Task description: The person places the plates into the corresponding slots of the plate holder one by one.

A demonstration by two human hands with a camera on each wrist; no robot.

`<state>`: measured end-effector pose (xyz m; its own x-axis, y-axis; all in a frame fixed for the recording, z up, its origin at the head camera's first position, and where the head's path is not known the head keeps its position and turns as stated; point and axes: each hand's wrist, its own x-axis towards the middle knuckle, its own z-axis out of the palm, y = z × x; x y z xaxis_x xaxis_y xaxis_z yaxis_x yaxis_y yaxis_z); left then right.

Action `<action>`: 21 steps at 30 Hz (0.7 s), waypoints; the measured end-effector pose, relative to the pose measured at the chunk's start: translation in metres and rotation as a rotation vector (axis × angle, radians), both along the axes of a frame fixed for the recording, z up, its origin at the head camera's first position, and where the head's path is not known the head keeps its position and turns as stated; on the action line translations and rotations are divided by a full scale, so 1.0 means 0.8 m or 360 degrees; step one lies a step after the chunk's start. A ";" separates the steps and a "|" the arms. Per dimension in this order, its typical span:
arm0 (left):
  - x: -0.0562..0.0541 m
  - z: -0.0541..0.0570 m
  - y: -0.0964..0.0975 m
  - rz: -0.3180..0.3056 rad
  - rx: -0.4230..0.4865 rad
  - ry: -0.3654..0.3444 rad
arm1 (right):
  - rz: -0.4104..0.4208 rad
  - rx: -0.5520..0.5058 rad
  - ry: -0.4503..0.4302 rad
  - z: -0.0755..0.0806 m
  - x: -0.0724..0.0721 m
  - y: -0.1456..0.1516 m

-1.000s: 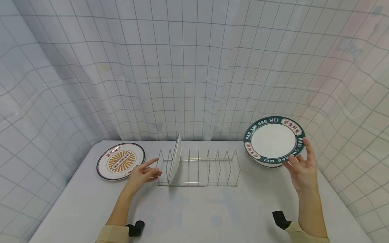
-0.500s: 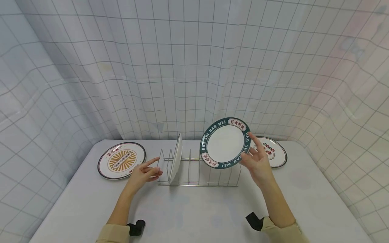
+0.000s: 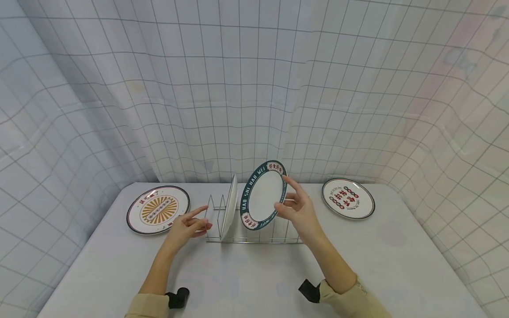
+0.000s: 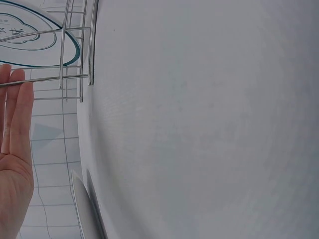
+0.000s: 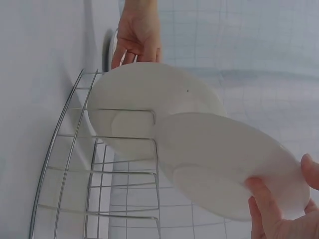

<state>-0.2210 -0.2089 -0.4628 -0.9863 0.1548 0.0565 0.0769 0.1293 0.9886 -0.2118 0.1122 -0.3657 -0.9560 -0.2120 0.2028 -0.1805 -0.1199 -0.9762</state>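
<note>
My right hand (image 3: 298, 214) pinches a white plate with a dark green lettered rim (image 3: 264, 196) between thumb and fingers. The plate tilts above the middle of the wire dish rack (image 3: 274, 241). In the right wrist view, the white underside of this held plate (image 5: 219, 164) overlaps the rack's wires and the standing plate behind. That other plate (image 3: 229, 210) stands on edge near the rack's left end. My left hand (image 3: 187, 229) rests at that end, and in the left wrist view its straight fingers (image 4: 21, 117) touch an end wire.
A plate with an orange sunburst (image 3: 159, 210) lies flat on the white table (image 3: 254, 282) left of the rack. To the right lies a plate with red characters (image 3: 348, 198). A white gridded curtain (image 3: 254, 88) hangs behind the table.
My right hand has carried the green-rimmed plate leftward from the right side to the rack and turned it more upright. This uncovered the red-character plate. My left hand stays in place.
</note>
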 end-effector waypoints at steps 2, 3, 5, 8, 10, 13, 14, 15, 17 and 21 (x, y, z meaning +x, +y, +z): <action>0.000 0.000 0.000 0.0005 -0.0003 -0.0002 | -0.0027 0.0061 0.0031 0.002 0.000 -0.011; -0.001 0.000 0.000 0.0008 -0.0003 -0.0003 | -0.0039 0.0089 0.0044 0.002 0.000 -0.016; -0.001 0.000 0.001 0.0012 -0.0008 -0.0004 | -0.0059 0.0138 0.0065 0.001 -0.001 -0.026; -0.002 -0.001 0.001 0.0014 -0.0013 -0.0006 | -0.0090 0.0216 0.0073 -0.002 -0.002 -0.039; -0.002 -0.001 0.002 0.0011 -0.0013 -0.0004 | -0.0118 0.0260 0.0080 -0.004 -0.001 -0.047; -0.002 -0.001 0.002 0.0013 -0.0007 -0.0001 | -0.0137 0.0317 0.0103 -0.009 0.000 -0.057; -0.002 -0.001 0.002 0.0015 -0.0004 -0.0001 | -0.0142 0.0334 0.0124 -0.011 0.000 -0.060; -0.002 -0.001 0.002 0.0017 -0.0005 0.0000 | -0.0139 0.0346 0.0147 -0.013 0.000 -0.064; -0.002 -0.001 0.002 0.0020 -0.0006 0.0000 | -0.0137 0.0370 0.0191 -0.017 0.001 -0.071; -0.001 0.000 0.002 0.0022 -0.0017 -0.0003 | -0.0153 0.0445 0.0214 -0.030 0.003 -0.084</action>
